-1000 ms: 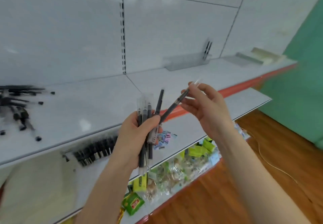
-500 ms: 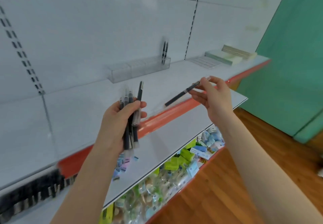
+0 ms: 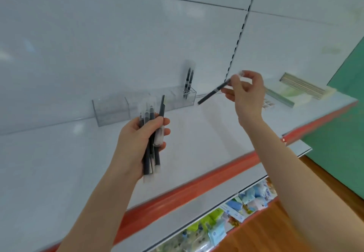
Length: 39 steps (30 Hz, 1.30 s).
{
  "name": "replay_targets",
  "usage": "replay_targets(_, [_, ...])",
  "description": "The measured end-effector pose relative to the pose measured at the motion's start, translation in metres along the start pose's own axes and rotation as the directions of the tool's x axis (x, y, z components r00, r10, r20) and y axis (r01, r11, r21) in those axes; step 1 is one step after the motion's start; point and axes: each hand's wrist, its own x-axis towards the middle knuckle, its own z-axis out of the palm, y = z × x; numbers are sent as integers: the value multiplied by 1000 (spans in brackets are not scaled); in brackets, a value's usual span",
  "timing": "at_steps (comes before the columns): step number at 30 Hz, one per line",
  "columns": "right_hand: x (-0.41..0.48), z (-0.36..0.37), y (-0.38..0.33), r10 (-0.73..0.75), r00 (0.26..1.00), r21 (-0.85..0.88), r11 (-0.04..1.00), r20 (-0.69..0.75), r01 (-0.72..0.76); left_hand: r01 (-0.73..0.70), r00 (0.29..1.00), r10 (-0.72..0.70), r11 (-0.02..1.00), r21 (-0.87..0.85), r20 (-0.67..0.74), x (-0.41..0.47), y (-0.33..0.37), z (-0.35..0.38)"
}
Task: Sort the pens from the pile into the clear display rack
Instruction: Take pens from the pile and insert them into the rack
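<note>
Pens [image 3: 150, 143] stand bundled in the left grip [image 3: 137, 139], fingers curled round them, above the shelf [image 3: 206, 133]. Right grip [image 3: 246, 92], pinching a single pen [image 3: 213, 92] by its top, has moved closer to the clear rack [image 3: 118, 108] at the shelf's back edge.

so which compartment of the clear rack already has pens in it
The rightmost compartment of the clear display rack: two dark pens stand upright in it, while the compartments to its left look empty.

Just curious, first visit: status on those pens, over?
Left grip holds pen bundle. Right grip pinches single pen short of clear rack. Path looks open.
</note>
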Motion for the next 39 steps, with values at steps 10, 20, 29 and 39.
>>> replay_targets(10, [100, 45, 38, -141, 921, -71, 981, 363, 179, -97, 964, 94, 995, 1, -250, 38, -12, 54])
replay_targets(20, [136, 58, 60, -115, 741, -173, 938, 662, 300, -151, 914, 131, 988, -23, -384, 48, -25, 84])
replay_targets(29, [128, 65, 70, -44, 706, -284, 896, 707, 341, -148, 938, 147, 989, 20, -315, 52, -24, 83])
replay_targets(39, [80, 38, 17, 65, 665, -117, 993, 744, 34, -192, 967, 211, 972, 133, -146, 46, -19, 87])
